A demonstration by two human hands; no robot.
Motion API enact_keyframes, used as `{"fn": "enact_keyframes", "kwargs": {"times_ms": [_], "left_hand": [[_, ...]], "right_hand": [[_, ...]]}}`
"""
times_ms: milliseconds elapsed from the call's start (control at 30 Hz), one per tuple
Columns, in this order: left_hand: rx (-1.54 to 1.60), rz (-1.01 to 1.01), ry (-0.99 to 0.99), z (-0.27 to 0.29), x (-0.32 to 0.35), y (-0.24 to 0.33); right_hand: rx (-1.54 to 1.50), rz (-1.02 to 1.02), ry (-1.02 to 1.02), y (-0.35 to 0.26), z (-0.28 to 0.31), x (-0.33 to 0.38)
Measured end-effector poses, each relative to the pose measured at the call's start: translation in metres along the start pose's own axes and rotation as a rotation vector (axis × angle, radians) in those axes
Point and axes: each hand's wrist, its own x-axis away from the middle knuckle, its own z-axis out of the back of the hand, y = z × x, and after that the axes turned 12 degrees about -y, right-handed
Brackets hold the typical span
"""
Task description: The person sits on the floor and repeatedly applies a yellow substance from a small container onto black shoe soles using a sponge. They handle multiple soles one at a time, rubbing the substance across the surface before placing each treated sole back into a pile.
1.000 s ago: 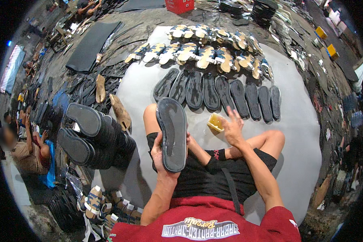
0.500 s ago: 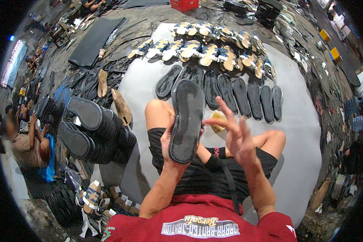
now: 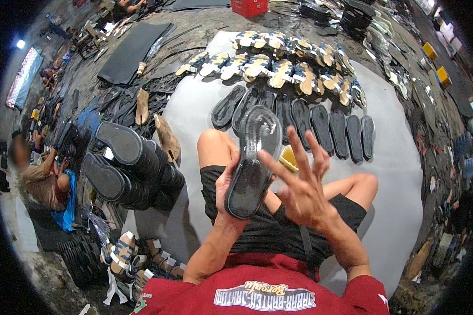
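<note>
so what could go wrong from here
The black sole has a wet-looking shine, so the left hand gripping its edge might smear it or slip.

The yellow container shows just behind the right hand, whose spread fingers could knock it.

The stacked soles look uneven and might topple if bumped.

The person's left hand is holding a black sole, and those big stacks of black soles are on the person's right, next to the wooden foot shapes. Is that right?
Not quite: the stacks are on the person's left, as the head view shows. They are next to the wooden foot shapes, and the left hand is holding a black sole.
</note>
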Motion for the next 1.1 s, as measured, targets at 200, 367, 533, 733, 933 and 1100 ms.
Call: {"fn": "enact_keyframes", "kwargs": {"times_ms": [200, 367, 533, 733, 933, 1100], "left_hand": [[-0.038, 0.038, 0.101, -0.017, 0.000, 0.000], [-0.042, 0.079, 0.164, -0.008, -0.002, 0.003], [-0.148, 0.005, 0.076, -0.013, 0.002, -0.003], [-0.162, 0.099, 0.122, -0.021, -0.002, 0.001], [-0.307, 0.051, 0.126, -0.011, 0.004, 0.002], [-0.970, -0.114, -0.106, -0.017, 0.019, -0.006]], "right_hand": [[0.054, -0.003, -0.174, 0.005, -0.003, -0.005], [0.030, 0.030, -0.236, 0.007, -0.004, -0.001], [-0.011, 0.086, -0.295, 0.005, -0.005, 0.002], [-0.062, 0.143, -0.342, -0.003, 0.000, 0.002], [-0.071, 0.191, -0.382, -0.009, 0.004, 0.005], [-0.070, 0.227, -0.418, -0.012, 0.009, 0.004]]}}
